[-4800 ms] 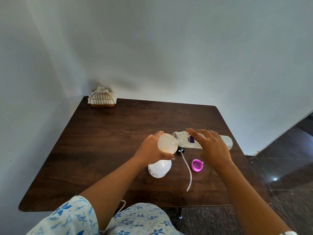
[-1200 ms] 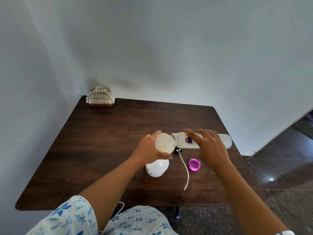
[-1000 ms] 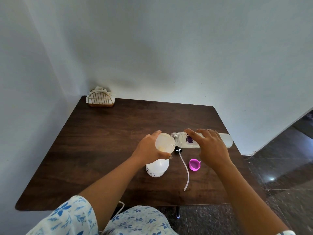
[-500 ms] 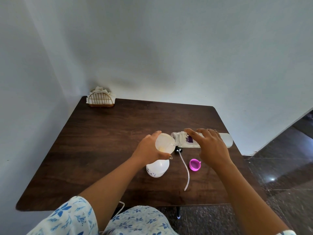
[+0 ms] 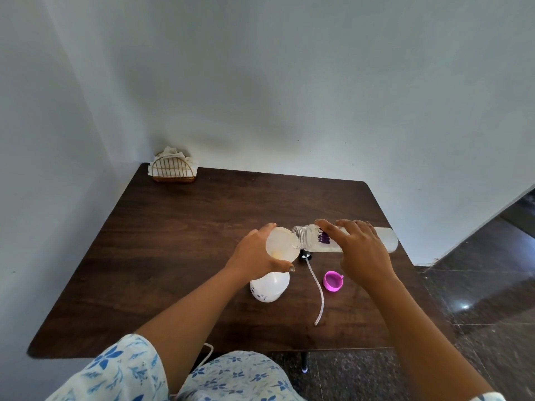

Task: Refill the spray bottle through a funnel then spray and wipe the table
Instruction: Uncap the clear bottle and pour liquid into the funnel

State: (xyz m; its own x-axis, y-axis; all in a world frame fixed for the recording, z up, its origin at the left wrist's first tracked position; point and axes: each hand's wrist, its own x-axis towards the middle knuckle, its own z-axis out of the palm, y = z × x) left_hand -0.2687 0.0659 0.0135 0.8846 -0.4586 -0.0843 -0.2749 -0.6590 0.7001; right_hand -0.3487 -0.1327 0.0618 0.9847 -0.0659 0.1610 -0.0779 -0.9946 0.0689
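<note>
A person in a blue-floral sleeve (image 5: 121, 374) works at a dark wood table (image 5: 188, 241) set in a corner of pale walls. The left hand (image 5: 254, 253) grips a translucent funnel (image 5: 282, 246), thumb and fingers curled round its rim, holding it in the neck of a white spray bottle (image 5: 269, 287) that stands upright nr the table's front-centre. The right hand (image 5: 362, 250) clamps from above on a clear refill bottle (image 5: 386, 240) w/ a purple label. The bottle is tipped roughly level, its open threaded mouth touching the funnel's rim. Whether liquid is running can't be told.

Btwn the two arms, the removed spray head (image 5: 306, 257) lies on the table just below the refill bottle's neck. Its pale dip tube (image 5: 317, 287) curves toward the front edge. A pink cap (image 5: 333, 281) sits open side up just right of the tube, apart from it. At the far left corner, a gold wire napkin holder (image 5: 174, 170) w/ white napkins stands against the wall. Dark glossy floor tiles (image 5: 477, 285) show at right.
</note>
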